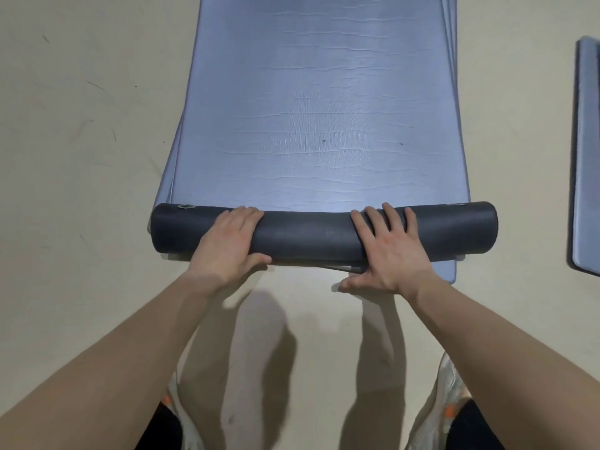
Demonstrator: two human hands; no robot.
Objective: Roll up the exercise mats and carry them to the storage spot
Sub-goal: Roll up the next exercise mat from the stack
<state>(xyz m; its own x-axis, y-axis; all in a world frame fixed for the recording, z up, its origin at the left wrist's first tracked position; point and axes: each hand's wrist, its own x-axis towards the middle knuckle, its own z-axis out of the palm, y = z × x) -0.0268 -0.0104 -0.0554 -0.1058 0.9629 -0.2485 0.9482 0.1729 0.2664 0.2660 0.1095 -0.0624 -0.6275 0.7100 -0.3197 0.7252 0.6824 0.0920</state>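
Head camera looks straight down, and it's the blue mat [318,108] front and centre, lying flat on the beige floor [81,157] and running from mid-frame right up to the top edge. Its near end is turned over into a dark grey roll [308,232], stretched left to right across the middle of the frame.

Both hands are on that roll. Left hand [232,237] sits on the left part, fingers curled over the top and thumb tucked against the near side: that grip is wrapped round the roll. Right hand [386,245] is on the right part, fingers spread wide and laid flat over the top, thumb stretched out low toward the centre. No clamp there; the grip is apart, palm pressing down.

A metal eyelet [185,206] shows near the left end of the roll, and a second eyelet [458,204] peeks out near the right end.

Under the top mat, more blue edges [168,177] fan out along the left side, and a blue corner [451,271] sticks out below the roll's right end, so it lies on a stack. Well apart, at the right edge of the frame, another mat [587,157] lies flat.

Bottom of the frame: bare forearms reaching in, with a pale shoe [449,394] marked in orange at lower right.
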